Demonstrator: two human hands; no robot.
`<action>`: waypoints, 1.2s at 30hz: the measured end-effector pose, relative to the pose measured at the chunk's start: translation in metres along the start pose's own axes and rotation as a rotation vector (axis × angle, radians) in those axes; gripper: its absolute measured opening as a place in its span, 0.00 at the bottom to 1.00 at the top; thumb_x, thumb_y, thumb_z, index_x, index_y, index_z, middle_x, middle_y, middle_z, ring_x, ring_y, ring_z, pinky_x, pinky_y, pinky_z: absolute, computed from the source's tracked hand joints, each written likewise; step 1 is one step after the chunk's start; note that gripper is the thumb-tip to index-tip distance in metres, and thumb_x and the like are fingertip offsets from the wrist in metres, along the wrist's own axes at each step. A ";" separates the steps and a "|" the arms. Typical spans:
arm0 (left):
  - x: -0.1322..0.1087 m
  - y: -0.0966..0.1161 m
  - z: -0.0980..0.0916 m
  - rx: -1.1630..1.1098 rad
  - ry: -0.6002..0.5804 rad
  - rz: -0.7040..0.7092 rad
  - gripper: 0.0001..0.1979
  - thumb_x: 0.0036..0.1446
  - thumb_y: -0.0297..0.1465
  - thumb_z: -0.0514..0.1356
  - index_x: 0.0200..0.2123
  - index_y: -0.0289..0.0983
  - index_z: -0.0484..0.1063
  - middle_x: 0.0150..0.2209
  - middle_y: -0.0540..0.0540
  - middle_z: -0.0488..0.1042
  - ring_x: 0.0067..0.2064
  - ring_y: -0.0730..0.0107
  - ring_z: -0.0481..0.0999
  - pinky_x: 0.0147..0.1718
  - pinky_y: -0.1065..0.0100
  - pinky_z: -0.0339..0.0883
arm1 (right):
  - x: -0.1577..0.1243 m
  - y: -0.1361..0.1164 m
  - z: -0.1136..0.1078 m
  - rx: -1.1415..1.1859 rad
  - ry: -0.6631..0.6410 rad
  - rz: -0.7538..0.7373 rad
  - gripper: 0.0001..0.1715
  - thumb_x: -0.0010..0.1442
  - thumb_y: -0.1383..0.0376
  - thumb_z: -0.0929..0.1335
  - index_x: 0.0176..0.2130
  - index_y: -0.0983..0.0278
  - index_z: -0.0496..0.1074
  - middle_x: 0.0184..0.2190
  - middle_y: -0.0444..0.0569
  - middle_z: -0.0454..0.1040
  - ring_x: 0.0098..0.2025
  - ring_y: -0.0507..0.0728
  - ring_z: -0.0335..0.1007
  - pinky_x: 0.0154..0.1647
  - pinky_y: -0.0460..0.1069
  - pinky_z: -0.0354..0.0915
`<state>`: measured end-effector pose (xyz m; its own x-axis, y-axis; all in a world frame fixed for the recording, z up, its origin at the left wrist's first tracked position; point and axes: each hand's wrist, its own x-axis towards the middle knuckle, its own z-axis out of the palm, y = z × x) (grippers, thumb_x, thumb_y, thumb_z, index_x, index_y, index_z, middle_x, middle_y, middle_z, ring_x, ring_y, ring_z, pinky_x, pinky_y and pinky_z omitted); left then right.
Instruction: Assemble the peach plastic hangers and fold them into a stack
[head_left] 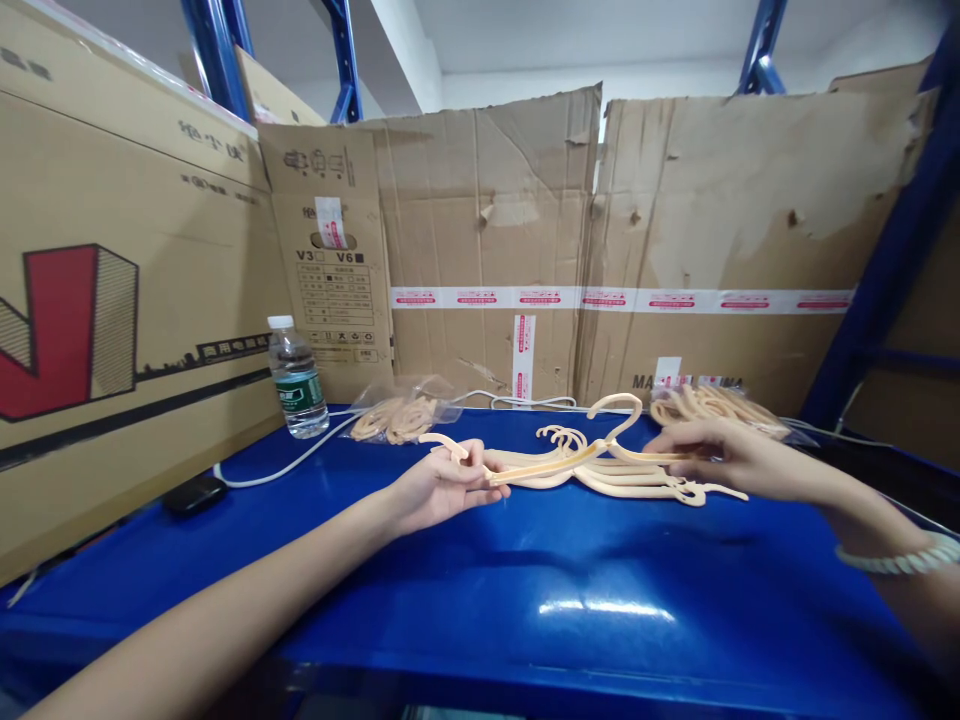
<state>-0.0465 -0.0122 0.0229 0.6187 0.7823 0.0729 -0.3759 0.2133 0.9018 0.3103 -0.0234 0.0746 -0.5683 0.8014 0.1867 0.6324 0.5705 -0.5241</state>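
Observation:
Both my hands grip a beige plastic clothes hanger (559,464), held up just over the blue table with its hook pointing upward. My left hand (444,482) is closed around the hanger's left arm, thumb and fingers pinching it near a curved end. On the other side my right hand (720,455) is closed on the right arm; its fingers partly hide that end. Behind and beneath the held hanger, several more beige hangers (626,490) lie flat on the table in an overlapping row, their hooks toward the left and back.
Clear bags of beige hangers sit at the back, one bag (401,415) left and another bag (716,405) right. A water bottle (298,385) stands by the cardboard box (142,240). A white cable (300,470) and a black object (193,495) lie on the blue table (480,620).

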 end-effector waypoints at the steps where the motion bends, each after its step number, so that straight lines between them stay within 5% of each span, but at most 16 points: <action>1: 0.000 0.000 0.001 -0.004 0.002 -0.001 0.12 0.45 0.24 0.67 0.23 0.34 0.63 0.36 0.45 0.74 0.37 0.63 0.78 0.43 0.64 0.66 | 0.000 -0.002 0.001 -0.001 0.006 0.004 0.23 0.61 0.52 0.65 0.45 0.67 0.75 0.40 0.56 0.76 0.39 0.60 0.71 0.38 0.49 0.66; 15: 0.002 -0.004 0.001 0.003 0.033 0.033 0.16 0.40 0.25 0.70 0.20 0.34 0.62 0.33 0.47 0.73 0.33 0.67 0.77 0.38 0.67 0.67 | 0.009 0.000 0.011 -0.006 0.044 -0.026 0.27 0.60 0.48 0.65 0.46 0.66 0.75 0.37 0.54 0.76 0.36 0.59 0.71 0.33 0.49 0.67; 26: 0.004 -0.005 -0.003 0.048 0.166 0.112 0.16 0.38 0.22 0.70 0.18 0.32 0.62 0.26 0.47 0.73 0.28 0.68 0.77 0.31 0.70 0.68 | 0.013 0.004 0.021 -0.003 0.107 -0.104 0.25 0.60 0.49 0.65 0.46 0.65 0.75 0.41 0.54 0.76 0.39 0.60 0.72 0.37 0.50 0.68; 36: 0.006 -0.008 -0.002 0.118 0.337 0.199 0.13 0.37 0.16 0.62 0.18 0.34 0.60 0.21 0.49 0.72 0.26 0.69 0.76 0.30 0.72 0.67 | 0.012 -0.002 0.024 0.020 0.091 -0.070 0.26 0.60 0.49 0.64 0.46 0.66 0.74 0.35 0.53 0.76 0.31 0.56 0.71 0.29 0.47 0.66</action>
<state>-0.0414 -0.0079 0.0147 0.2735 0.9538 0.1245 -0.3712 -0.0148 0.9284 0.2891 -0.0190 0.0577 -0.5600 0.7734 0.2971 0.5821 0.6225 -0.5232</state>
